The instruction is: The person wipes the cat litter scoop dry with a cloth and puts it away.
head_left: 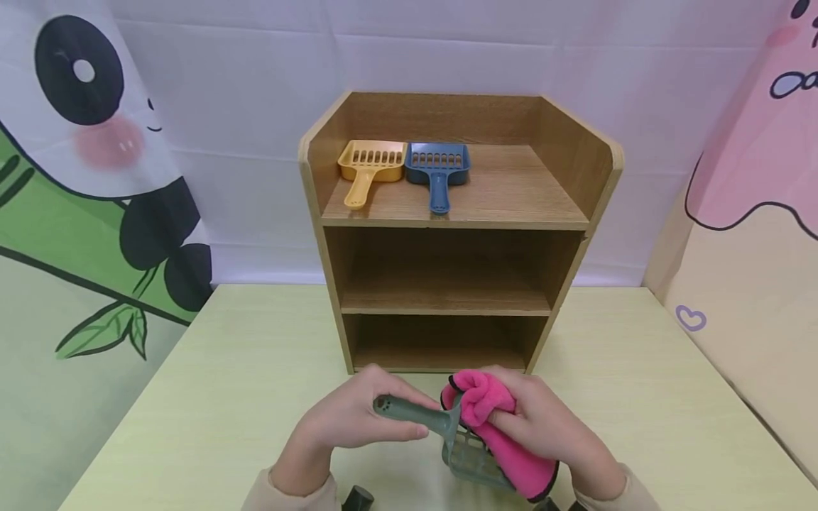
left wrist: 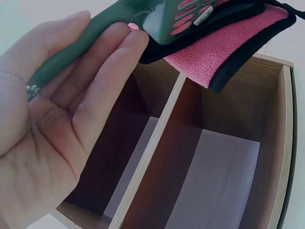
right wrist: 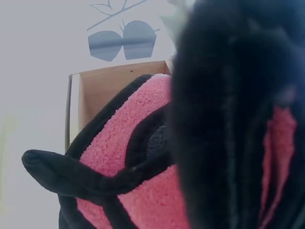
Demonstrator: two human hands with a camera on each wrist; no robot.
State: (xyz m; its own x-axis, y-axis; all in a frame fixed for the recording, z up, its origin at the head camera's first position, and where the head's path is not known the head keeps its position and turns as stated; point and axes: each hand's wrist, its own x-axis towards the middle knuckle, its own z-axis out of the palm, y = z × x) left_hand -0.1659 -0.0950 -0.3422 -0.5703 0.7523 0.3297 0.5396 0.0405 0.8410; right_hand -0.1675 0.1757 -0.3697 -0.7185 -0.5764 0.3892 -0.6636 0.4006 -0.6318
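Note:
In the head view my left hand (head_left: 351, 415) holds a green litter scoop (head_left: 415, 415) by its handle, between thumb and fingers. The slotted head of the scoop points down and to the right. My right hand (head_left: 546, 419) grips a bunched pink cloth (head_left: 527, 465) with black edging and holds it against the scoop's head, covering part of the slots. From the left wrist, pink fabric shows through the slots of the green scoop (left wrist: 164, 19). The right wrist view is mostly filled by the cloth (right wrist: 119, 138); the right hand's fingers are hidden there.
A wooden shelf unit (head_left: 447, 225) stands on the pale table (head_left: 268, 355), just beyond my hands. On its top board lie a yellow litter scoop (head_left: 361, 186) and a blue litter scoop (head_left: 439, 190), side by side. A printed cloth backdrop (head_left: 255, 85) hangs behind.

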